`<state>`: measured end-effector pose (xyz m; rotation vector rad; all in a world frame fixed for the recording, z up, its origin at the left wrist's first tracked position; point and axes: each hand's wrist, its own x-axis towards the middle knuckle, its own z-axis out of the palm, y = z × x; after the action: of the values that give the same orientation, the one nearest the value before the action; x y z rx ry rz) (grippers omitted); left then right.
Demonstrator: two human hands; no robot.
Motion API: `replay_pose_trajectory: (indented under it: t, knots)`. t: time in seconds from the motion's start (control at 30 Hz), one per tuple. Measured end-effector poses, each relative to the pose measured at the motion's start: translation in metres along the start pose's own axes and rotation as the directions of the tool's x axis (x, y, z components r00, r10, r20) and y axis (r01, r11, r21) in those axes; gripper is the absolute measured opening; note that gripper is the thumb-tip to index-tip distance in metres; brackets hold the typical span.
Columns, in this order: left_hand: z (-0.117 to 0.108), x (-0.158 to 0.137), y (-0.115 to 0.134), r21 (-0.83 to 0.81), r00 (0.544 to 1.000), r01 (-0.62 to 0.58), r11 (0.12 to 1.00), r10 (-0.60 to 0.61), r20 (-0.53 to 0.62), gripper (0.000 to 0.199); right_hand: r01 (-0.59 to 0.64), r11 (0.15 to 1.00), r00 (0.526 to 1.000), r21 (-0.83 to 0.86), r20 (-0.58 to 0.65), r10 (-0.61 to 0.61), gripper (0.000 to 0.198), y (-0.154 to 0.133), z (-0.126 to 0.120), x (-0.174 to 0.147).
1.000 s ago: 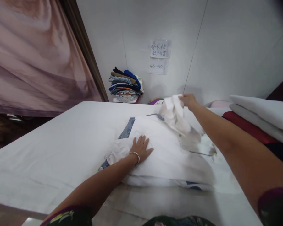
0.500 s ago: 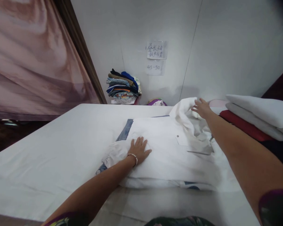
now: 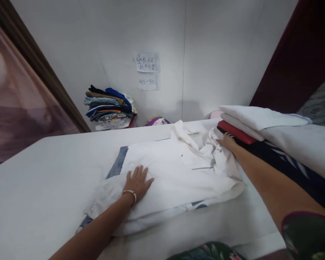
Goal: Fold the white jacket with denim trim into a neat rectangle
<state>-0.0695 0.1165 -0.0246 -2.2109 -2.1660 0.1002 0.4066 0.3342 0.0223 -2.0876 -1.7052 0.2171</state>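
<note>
A white button garment [image 3: 157, 155] with a pocket flap and collar lies on the table, its right part rumpled. My left hand [image 3: 137, 182], with a bracelet at the wrist, presses flat on its left half, fingers spread. At the garment's far right edge is my right hand [image 3: 227, 142], fingers stretched and apart, thumb side against the bunched white cloth; its fingertips come close to the folded stack. Blue denim [image 3: 118, 160] with a frayed edge shows from beneath the garment on the left. A printed dark patch peeks out along its near edge.
Folded clothes [image 3: 260, 121] in white, grey, red and black are stacked on the right. Beyond the far edge of the white table [image 3: 56, 173] stands another clothes pile [image 3: 108, 108], with a purple item [image 3: 157, 121] beside it. Paper notes [image 3: 148, 70] hang on the wall.
My right hand has moved right and nearer, and the rumpled collar part is spread wider to the right. My left hand remains flat on the garment. The view has turned right.
</note>
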Motion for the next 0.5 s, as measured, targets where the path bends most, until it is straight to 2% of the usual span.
replay_pose_trajectory:
  t: [0.1, 0.17, 0.3, 0.37, 0.43, 0.5]
  knots:
    - [-0.005, 0.000, 0.002, 0.017, 1.000, 0.007, 1.000, -0.008, 0.023, 0.066, -0.066, 0.997, 0.998, 0.033, -0.013, 0.066, 0.052, -0.004, 0.007, -0.007]
    - [-0.007, 0.000, 0.003, 0.022, 0.999, 0.012, 1.000, -0.013, 0.033, 0.066, -0.067, 0.995, 0.997, 0.072, -0.040, 0.070, 0.049, -0.012, 0.005, -0.010]
    - [-0.008, 0.000, 0.003, 0.029, 0.999, 0.020, 0.999, -0.021, 0.046, 0.066, 0.058, 0.986, 0.980, 0.153, -0.199, -0.027, 0.048, -0.024, -0.026, -0.023]
    - [-0.007, 0.001, 0.002, 0.029, 0.999, 0.019, 0.999, -0.020, 0.050, 0.066, 0.184, 0.971, 0.933, 0.153, -0.337, -0.123, 0.047, -0.020, -0.051, -0.035]
    - [-0.006, 0.001, 0.002, 0.029, 0.999, 0.017, 0.999, -0.018, 0.048, 0.066, 0.310, 0.946, 0.843, 0.094, -0.487, -0.228, 0.044, -0.006, -0.073, -0.051]
    - [-0.005, 0.002, 0.001, 0.031, 0.999, 0.015, 0.999, -0.016, 0.044, 0.066, 0.356, 0.934, 0.763, 0.004, -0.578, -0.288, 0.041, 0.015, -0.086, -0.071]
